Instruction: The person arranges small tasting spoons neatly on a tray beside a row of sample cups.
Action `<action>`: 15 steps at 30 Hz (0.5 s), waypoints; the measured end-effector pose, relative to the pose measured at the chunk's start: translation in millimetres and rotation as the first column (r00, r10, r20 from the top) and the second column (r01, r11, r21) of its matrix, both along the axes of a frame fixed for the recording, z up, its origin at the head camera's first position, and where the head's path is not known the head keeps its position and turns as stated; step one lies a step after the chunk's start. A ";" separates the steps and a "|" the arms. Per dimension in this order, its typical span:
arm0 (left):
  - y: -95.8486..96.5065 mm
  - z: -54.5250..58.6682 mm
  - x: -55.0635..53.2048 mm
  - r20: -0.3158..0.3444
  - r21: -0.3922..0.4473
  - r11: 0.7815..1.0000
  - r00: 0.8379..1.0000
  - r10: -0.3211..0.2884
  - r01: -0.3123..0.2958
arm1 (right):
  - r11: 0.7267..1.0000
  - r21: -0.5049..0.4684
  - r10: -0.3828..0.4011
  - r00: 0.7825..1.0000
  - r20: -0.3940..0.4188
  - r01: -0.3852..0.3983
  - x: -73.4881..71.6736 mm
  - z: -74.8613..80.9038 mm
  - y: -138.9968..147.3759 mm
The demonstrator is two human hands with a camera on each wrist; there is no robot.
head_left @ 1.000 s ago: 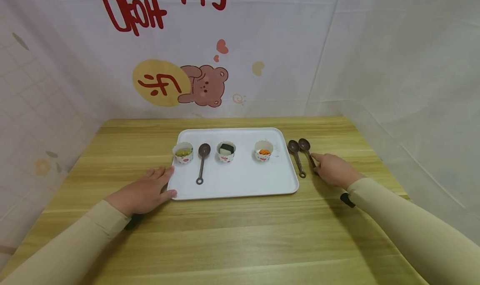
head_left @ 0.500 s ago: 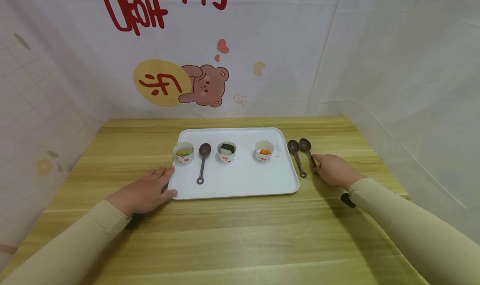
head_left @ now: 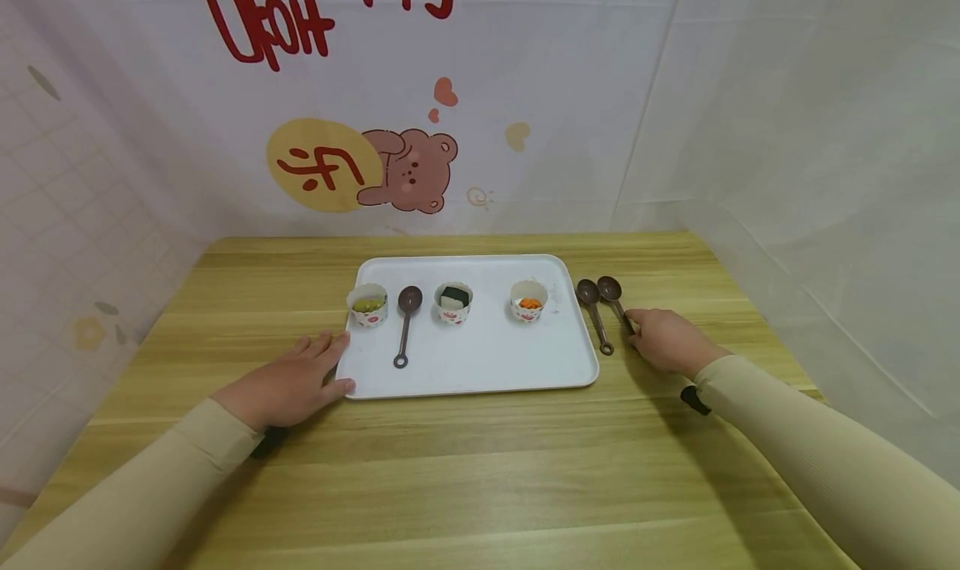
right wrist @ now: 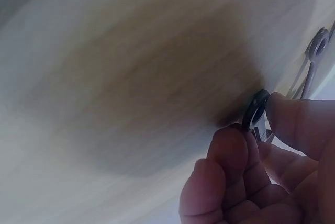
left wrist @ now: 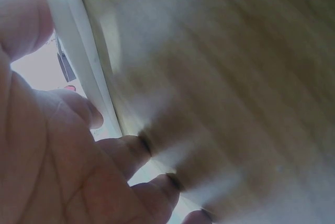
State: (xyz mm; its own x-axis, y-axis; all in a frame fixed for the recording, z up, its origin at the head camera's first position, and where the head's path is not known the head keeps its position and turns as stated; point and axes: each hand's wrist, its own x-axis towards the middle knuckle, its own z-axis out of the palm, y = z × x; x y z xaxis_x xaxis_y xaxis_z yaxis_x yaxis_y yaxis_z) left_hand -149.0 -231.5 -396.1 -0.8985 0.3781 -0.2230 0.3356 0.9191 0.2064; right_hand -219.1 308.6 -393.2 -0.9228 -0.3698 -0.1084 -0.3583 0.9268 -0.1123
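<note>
Rightmost spoon (head_left: 611, 292) apparently in right hand (head_left: 667, 340)

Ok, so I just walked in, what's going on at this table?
A person's right hand pinches a brown spoon by its handle end, to the right of a white tray. A second brown spoon lies between that one and the tray. The left hand touches the tray's left edge. On the tray stand three paper cups of food, with a third spoon between the left two.
</note>
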 end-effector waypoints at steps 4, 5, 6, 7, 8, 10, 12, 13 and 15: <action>-0.1 -0.7 -0.1 0.000 -0.003 1.000 1.000 0.002 -0.002 | 1.000 -0.003 -0.024 1.000 0.003 0.024 0.8 0.6 -0.6; -0.2 -0.8 -0.1 0.000 -0.003 1.000 1.000 0.002 -0.002 | 0.999 -0.006 -0.032 0.999 0.004 0.032 1.0 0.8 -0.8; -0.2 -0.9 -0.2 0.001 -0.004 1.000 1.000 0.003 -0.003 | 0.999 -0.008 -0.039 0.999 0.006 0.039 1.2 1.0 -1.0; -0.2 -1.0 -0.2 0.001 -0.005 1.000 1.000 0.003 -0.003 | 0.999 -0.009 -0.045 0.999 0.007 0.045 1.4 1.4 -1.4; -0.3 -1.0 -0.2 0.001 -0.004 1.000 1.000 0.003 -0.003 | 0.999 -0.010 -0.051 0.999 0.008 0.051 1.5 1.6 -1.6; -0.5 -1.3 -0.3 0.002 -0.004 1.000 1.000 0.004 -0.004 | 0.998 -0.009 -0.058 0.998 0.009 0.058 1.8 2.1 -2.3; -0.6 -1.5 -0.5 0.002 -0.004 1.000 1.000 0.004 -0.004 | 0.998 -0.005 -0.066 0.998 0.012 0.066 1.9 2.5 -2.8; -0.6 -1.5 -0.5 0.001 -0.004 1.000 1.000 0.004 -0.004 | 0.998 -0.004 -0.069 0.997 0.014 0.069 1.9 2.8 -3.0; -0.4 -1.6 -0.6 0.001 -0.004 1.000 1.000 0.003 -0.003 | 0.997 0.000 -0.073 0.997 0.021 0.073 2.1 3.6 -4.0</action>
State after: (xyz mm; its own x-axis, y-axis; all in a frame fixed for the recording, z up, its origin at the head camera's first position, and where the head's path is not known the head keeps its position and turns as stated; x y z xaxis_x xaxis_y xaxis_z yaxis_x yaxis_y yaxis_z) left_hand -149.7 -232.0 -397.7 -0.8993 0.3749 -0.2251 0.3331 0.9208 0.2031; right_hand -216.9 304.7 -389.5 -0.9448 -0.3019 -0.1275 -0.2875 0.9503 -0.1197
